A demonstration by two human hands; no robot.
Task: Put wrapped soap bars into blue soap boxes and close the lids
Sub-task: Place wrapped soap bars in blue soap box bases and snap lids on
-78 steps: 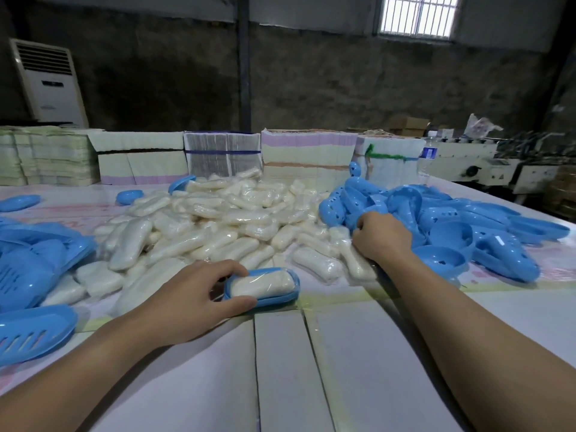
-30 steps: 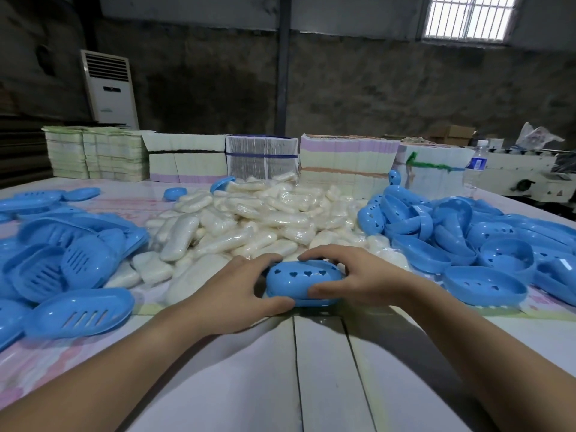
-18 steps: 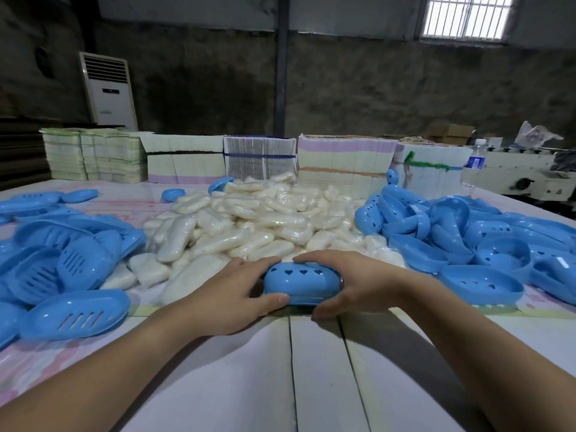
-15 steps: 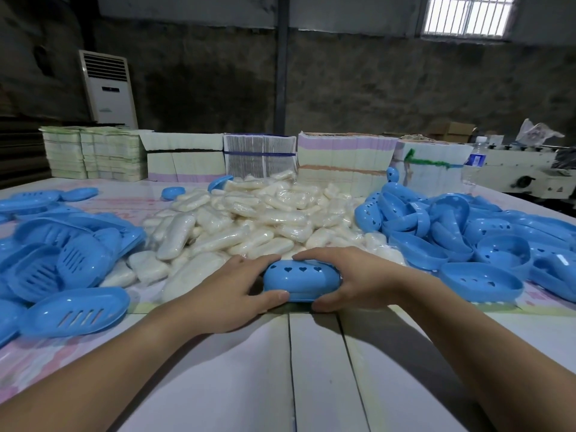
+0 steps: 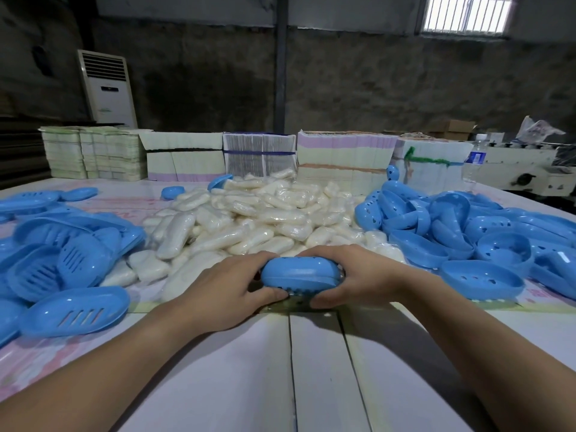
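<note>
Dim hall, daylight from barred window (image 5: 466, 14); wide-angle edge distortion, soft shadows.

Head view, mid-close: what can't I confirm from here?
- Soap inside the blue soap box: hidden by its lid.
- Far seam of the box: hidden by the left hand and right hand gripping its ends.
- Water bottle label: too small.
- Left pile of slotted trays: cut off by the frame edge.

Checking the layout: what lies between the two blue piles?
Head view: the heap of wrapped soap bars lies between the slotted trays and lids.
</note>
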